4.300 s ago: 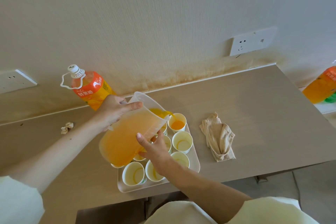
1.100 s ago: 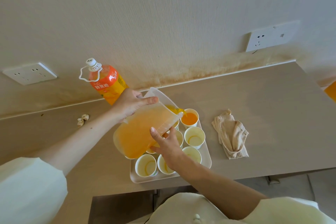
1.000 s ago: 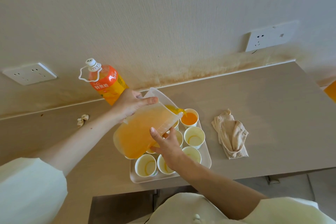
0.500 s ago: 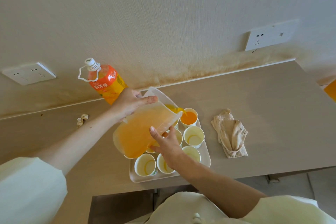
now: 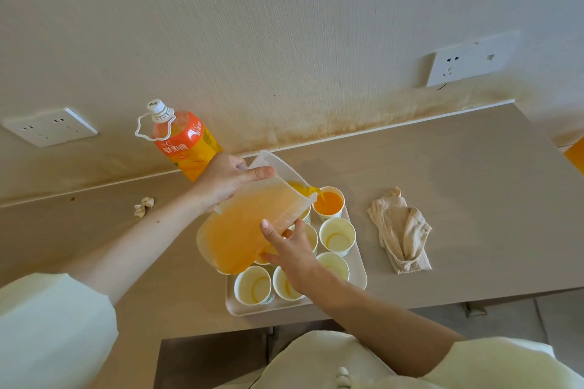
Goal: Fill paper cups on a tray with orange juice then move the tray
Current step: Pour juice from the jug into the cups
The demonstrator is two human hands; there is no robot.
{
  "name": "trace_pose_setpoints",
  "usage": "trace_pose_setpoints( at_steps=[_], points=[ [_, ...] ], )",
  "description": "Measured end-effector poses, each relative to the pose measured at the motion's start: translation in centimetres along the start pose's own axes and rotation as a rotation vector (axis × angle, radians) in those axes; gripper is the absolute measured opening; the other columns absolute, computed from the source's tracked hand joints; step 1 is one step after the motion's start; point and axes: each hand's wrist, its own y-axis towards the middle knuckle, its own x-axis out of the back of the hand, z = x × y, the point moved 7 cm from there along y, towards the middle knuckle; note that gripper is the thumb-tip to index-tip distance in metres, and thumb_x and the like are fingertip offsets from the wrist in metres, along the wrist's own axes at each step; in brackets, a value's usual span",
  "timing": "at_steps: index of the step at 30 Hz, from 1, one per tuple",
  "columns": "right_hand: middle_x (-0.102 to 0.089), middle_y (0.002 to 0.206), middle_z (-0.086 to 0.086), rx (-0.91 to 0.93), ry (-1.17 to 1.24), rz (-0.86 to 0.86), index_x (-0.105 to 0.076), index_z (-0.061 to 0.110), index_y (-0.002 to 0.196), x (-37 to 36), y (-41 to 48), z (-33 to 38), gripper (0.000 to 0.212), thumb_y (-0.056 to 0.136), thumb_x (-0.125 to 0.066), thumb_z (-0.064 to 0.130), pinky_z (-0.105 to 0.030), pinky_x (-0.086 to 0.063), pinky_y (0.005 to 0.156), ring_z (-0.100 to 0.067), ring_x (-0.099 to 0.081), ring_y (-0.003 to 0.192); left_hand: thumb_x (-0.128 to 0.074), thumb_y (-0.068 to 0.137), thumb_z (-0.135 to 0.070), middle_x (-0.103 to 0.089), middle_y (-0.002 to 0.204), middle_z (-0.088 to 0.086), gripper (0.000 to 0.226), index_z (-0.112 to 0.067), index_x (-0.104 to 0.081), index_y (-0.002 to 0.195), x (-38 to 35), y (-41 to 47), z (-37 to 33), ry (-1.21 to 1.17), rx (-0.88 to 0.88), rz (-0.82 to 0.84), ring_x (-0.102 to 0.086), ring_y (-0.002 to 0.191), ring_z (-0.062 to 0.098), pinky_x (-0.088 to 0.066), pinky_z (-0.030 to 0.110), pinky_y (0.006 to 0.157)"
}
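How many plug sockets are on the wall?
2. The left socket sits left of the juice bottle; the right socket sits higher, on the wall past the cloth. More could lie outside the view.

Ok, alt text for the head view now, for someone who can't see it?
A clear pitcher of orange juice is tilted, pouring into the far-right paper cup on a white tray; the left hand grips its top, the right hand props its side. The other visible cups look nearly empty. A juice bottle stands behind, a cloth beside the tray.
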Motion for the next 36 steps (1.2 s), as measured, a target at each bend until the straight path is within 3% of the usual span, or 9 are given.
trace_pose_setpoints(
  at_steps=[8,21,26,32,36],
  points=[
    [-0.051,0.126,-0.001,-0.008,0.001,0.002,-0.029,0.026,0.132,-0.2,0.0,-0.1,0.065,0.084,-0.072,0.026,-0.046,-0.053,0.093,-0.021,-0.054,0.113,-0.075,0.057,-0.056,-0.024,0.046,-0.001,0.059,-0.016,-0.031,0.055,0.1,0.0,0.0,0.001,-0.003,0.006,-0.020,0.035,0.009,-0.020,0.024,0.041],
    [-0.050,0.134,-0.004,0.004,-0.002,-0.021,-0.028,0.025,0.139,0.1,0.2,0.1,0.081,0.074,-0.077,0.034,-0.044,-0.054,0.091,-0.023,-0.055,0.117,-0.077,0.064,-0.048,-0.025,0.043,-0.004,0.056,-0.017,-0.032,0.055,0.1,0.2,0.0,-0.041,0.000,-0.002,-0.020,0.036,0.008,-0.019,0.021,0.038],
    [-0.056,0.119,0.003,0.035,-0.006,-0.037,-0.031,0.027,0.132,0.4,0.4,0.9,0.068,0.081,-0.076,0.026,-0.041,-0.056,0.087,-0.013,-0.059,0.105,-0.078,0.068,-0.044,-0.028,0.040,-0.006,0.054,-0.018,-0.033,0.054,0.2,0.7,-0.2,-0.069,-0.002,-0.013,-0.023,0.037,0.011,-0.020,0.022,0.041],
    [-0.057,0.118,0.004,0.078,-0.026,-0.068,-0.029,0.029,0.135,0.8,0.5,2.0,0.074,0.079,-0.078,0.026,-0.038,-0.056,0.086,-0.015,-0.059,0.110,-0.076,0.064,-0.046,-0.033,0.042,0.001,0.051,-0.014,-0.036,0.055,0.3,0.6,-0.9,-0.108,-0.051,-0.033,-0.027,0.035,0.009,-0.028,0.019,0.040],
    [-0.057,0.126,0.001,0.112,-0.109,-0.086,-0.032,0.032,0.134,1.0,0.4,2.9,0.080,0.070,-0.081,0.039,-0.038,-0.054,0.090,-0.019,-0.058,0.115,-0.076,0.059,-0.051,-0.032,0.042,-0.003,0.055,-0.015,-0.035,0.057,0.8,0.3,-1.1,-0.143,-0.101,-0.087,-0.028,0.036,0.009,-0.027,0.024,0.043]
  ],
)
